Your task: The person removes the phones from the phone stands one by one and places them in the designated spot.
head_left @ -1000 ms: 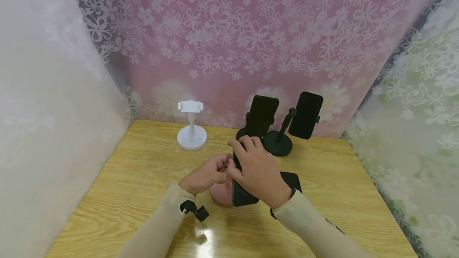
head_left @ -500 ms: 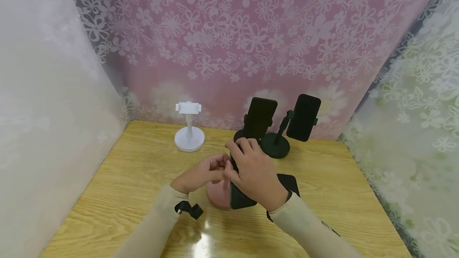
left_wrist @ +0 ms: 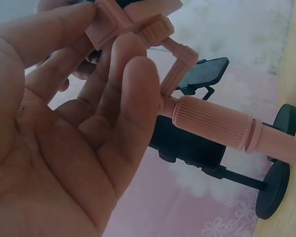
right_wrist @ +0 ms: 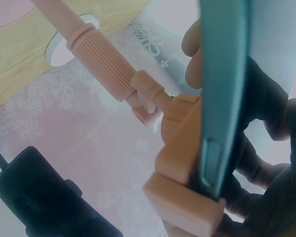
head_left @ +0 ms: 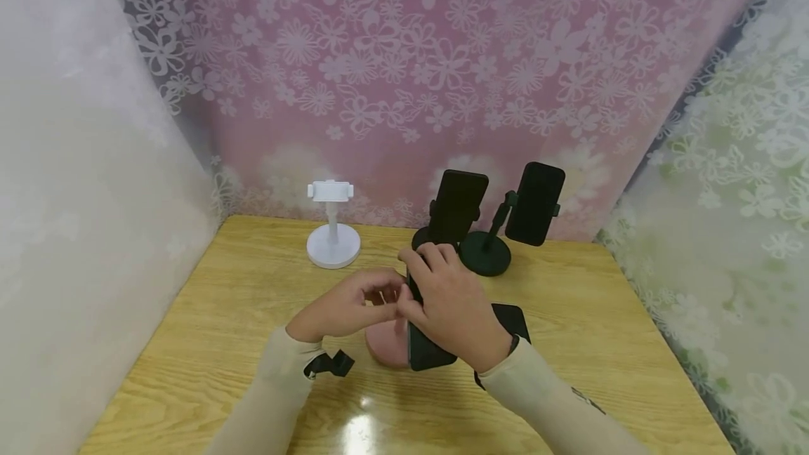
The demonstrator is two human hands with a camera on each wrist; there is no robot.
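A pink phone stand rests its round base (head_left: 385, 344) on the table, close in front of the person. At its top, the pink clamp (left_wrist: 106, 24) hangs from a bent arm above the ribbed pink post (left_wrist: 212, 121). The left hand (head_left: 350, 304) pinches this clamp's end between thumb and fingers. From the other side, the right hand (head_left: 455, 304) grips a dark smartphone (head_left: 430, 353), its fingers over the upper part. In the right wrist view the phone's edge (right_wrist: 222, 98) lies against the clamp, whose end block (right_wrist: 182, 202) sits beside it.
A white phone stand (head_left: 333, 244) without a phone is at the back left. Two black stands hold phones (head_left: 458, 206) upright at the back right, behind the right hand. Another dark phone (head_left: 513, 318) lies flat beside the right wrist. Patterned curtains (head_left: 404, 55) surround the table.
The left wrist has swung a little to the left while its fingertips stay at the clamp. The right hand and phone keep nearly the same place. The head view has shifted slightly.
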